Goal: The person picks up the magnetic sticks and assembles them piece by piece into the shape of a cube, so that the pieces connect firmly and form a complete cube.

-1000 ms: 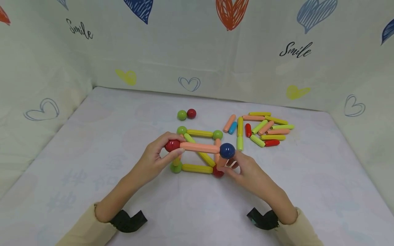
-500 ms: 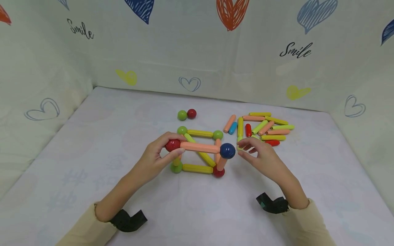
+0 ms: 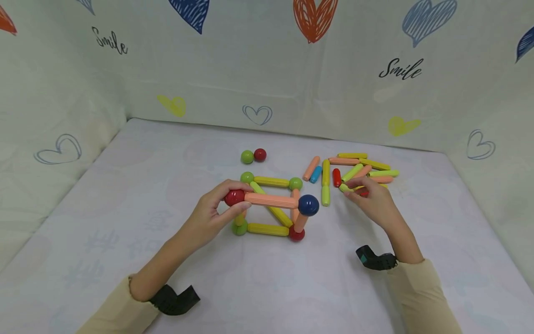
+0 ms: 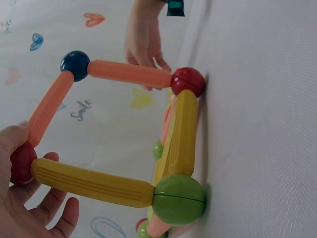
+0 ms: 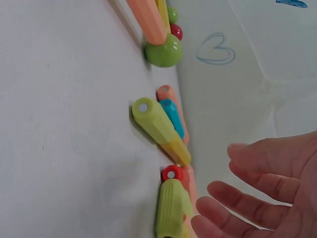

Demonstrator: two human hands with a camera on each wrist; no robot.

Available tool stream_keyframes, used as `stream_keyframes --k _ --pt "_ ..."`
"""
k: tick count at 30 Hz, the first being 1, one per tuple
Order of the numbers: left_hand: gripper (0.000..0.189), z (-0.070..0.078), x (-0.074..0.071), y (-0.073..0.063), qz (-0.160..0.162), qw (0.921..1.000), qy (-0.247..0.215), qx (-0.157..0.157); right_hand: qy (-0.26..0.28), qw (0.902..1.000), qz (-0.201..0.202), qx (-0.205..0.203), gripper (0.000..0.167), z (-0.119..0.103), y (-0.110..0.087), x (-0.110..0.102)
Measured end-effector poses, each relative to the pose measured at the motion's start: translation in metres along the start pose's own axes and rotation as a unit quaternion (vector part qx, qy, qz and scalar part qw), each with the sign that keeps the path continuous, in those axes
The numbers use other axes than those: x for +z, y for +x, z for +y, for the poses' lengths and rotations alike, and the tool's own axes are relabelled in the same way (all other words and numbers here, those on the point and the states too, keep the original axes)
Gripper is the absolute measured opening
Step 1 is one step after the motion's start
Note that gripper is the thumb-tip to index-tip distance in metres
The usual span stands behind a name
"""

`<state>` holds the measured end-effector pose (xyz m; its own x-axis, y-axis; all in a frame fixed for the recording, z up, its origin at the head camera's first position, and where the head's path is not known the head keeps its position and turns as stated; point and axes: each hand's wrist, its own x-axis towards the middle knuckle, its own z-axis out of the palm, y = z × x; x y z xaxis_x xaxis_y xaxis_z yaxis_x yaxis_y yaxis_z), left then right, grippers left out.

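My left hand (image 3: 210,208) holds the upper red ball (image 3: 234,197) of a structure built from magnetic rods and balls. From that ball an upright salmon-and-yellow frame rises over a base lying on the table. Its blue ball (image 4: 74,65) joins two salmon rods, one running down to a lower red ball (image 4: 188,82). A yellow rod (image 4: 91,183) links the held ball to a green ball (image 4: 178,198). My right hand (image 3: 377,204) hovers at the loose rods, fingertips by a short lime rod (image 3: 344,188). In the right wrist view its fingers are spread with nothing between them.
Yellow, salmon, lime and red rods lie in a loose pile (image 3: 375,165) at the back right. A blue rod (image 3: 315,174) lies left of it, near a yellow rod (image 3: 326,171). Behind the structure sit a loose green ball (image 3: 247,157) and red ball (image 3: 260,155).
My right hand has left the structure's lower right corner and moved right and away to the pile of rods. My left hand keeps its hold on the red ball, and the structure stays put.
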<state>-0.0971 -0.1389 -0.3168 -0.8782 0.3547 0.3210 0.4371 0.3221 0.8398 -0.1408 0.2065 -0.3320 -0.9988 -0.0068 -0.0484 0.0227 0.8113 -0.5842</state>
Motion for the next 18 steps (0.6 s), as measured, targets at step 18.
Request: stream_keyframes --k 18 --pt "0.029 0.000 -0.001 0.000 0.000 1.0000 -0.006 -0.003 0.000 0.9980 -0.017 0.061 0.038 0.021 0.014 0.006"
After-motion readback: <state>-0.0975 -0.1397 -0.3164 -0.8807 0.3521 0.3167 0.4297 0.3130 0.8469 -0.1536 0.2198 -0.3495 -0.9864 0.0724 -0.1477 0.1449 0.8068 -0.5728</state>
